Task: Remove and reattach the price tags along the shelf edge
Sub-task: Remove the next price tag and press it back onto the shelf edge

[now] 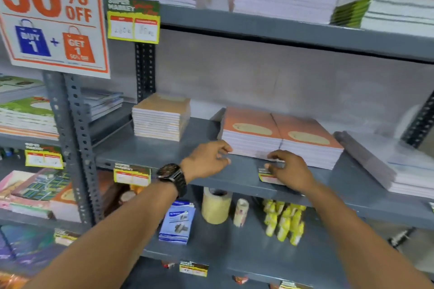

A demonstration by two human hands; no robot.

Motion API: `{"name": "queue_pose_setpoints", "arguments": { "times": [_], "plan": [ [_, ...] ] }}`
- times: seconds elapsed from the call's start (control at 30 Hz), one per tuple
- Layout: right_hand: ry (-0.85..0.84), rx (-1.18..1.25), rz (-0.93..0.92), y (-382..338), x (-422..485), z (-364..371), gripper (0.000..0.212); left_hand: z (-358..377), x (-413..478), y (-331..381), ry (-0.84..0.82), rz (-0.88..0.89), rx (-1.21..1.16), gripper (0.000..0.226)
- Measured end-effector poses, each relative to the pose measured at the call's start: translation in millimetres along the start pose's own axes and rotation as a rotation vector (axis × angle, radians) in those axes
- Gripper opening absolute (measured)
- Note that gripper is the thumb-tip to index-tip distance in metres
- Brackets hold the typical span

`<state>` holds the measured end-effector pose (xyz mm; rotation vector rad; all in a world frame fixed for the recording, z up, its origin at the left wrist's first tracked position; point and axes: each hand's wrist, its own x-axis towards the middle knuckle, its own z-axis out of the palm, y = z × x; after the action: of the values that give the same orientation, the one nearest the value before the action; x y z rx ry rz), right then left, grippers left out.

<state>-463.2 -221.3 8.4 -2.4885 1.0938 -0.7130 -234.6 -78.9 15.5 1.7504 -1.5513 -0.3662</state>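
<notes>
A yellow-and-green price tag (266, 177) hangs on the front edge of the grey middle shelf (234, 182), mostly covered by my right hand (287, 171), whose fingers pinch its top. My left hand (207, 159), a dark watch on its wrist, hovers over the shelf with fingers curled and apart, holding nothing. Another tag (132, 175) sits on the same edge further left. A larger tag (133, 21) hangs from the upper shelf. One more tag (194, 268) is on the lower shelf edge.
Orange-covered notebook stacks (281, 141) lie just behind both hands, a tan stack (160, 117) to the left. Below are tape rolls (216, 205), yellow items (284, 220) and blue packs (177, 222). A 50% OFF sign (50, 14) hangs at the upper left on a perforated post (79, 148).
</notes>
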Motion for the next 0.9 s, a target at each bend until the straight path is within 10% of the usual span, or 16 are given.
{"name": "queue_pose_setpoints", "arguments": {
  "times": [0.27,0.63,0.9],
  "plan": [
    [-0.261,-0.073,0.042,55,-6,-38,0.060,82,51,52,-0.285,-0.064,0.316,0.063],
    [-0.061,0.247,-0.046,47,-25,-48,0.001,108,48,83,0.036,-0.016,0.027,0.013],
    [-0.100,0.250,-0.123,45,-70,-43,0.005,119,-11,84,0.148,0.101,0.005,0.011]
  ]
}}
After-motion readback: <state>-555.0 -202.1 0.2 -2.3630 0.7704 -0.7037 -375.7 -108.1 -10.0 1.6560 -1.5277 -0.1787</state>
